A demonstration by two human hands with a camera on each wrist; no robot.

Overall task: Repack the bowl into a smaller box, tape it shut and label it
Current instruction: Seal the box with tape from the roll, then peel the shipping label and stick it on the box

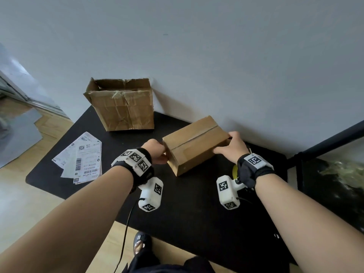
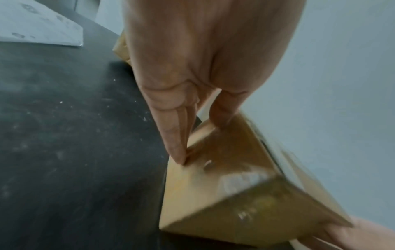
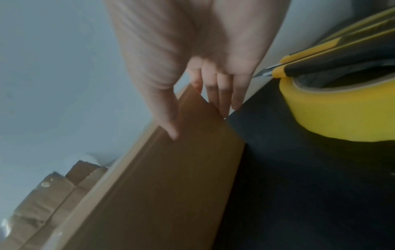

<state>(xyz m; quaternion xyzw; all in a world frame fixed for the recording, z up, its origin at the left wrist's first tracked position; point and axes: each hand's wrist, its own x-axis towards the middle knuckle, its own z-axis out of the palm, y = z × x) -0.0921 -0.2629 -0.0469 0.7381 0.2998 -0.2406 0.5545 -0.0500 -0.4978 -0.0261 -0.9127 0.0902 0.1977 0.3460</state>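
A small brown cardboard box (image 1: 195, 142), flaps closed with a bare seam along its top, lies on the black mat (image 1: 187, 203). My left hand (image 1: 162, 153) grips its left end; in the left wrist view the thumb and fingers (image 2: 177, 148) pinch that end of the small box (image 2: 235, 194). My right hand (image 1: 226, 144) holds the right end, with the thumb on the near side and the fingers (image 3: 222, 104) round the corner of the small box (image 3: 171, 186). No bowl is visible.
A bigger, worn open box (image 1: 122, 103) stands at the back left against the wall. Several shipping labels (image 1: 82, 158) lie on the mat's left. A yellow tape roll (image 3: 333, 115) with a yellow-black utility knife (image 3: 331, 55) on it sits by my right wrist.
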